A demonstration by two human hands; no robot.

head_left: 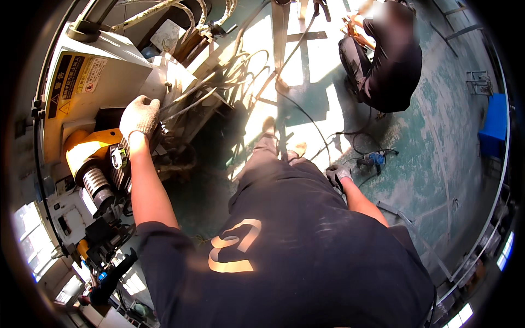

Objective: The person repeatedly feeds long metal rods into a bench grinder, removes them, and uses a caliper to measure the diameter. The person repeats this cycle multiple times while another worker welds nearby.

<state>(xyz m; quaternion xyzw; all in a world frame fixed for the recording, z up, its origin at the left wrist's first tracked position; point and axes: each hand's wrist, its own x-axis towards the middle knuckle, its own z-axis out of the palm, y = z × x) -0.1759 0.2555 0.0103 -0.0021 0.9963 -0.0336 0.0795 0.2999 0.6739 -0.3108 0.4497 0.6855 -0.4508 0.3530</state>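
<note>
My left hand, in a pale knitted work glove, reaches out to the left and is closed at the side of a light-coloured machine. Thin rods or cables run up to its knuckles. Whatever lies inside its fingers is hidden. Just below that hand sits a yellow-orange machine part with a ribbed metal cylinder. My right hand, gloved in grey with dark fingers, hangs low beside my thigh. Its fingers are curled, and I cannot see anything in them. A black cable passes close to it.
A blue corded power tool lies on the green floor to the right. Another person crouches at the far right beside a metal frame. Loose cables cross the floor ahead. A blue box stands at the right edge.
</note>
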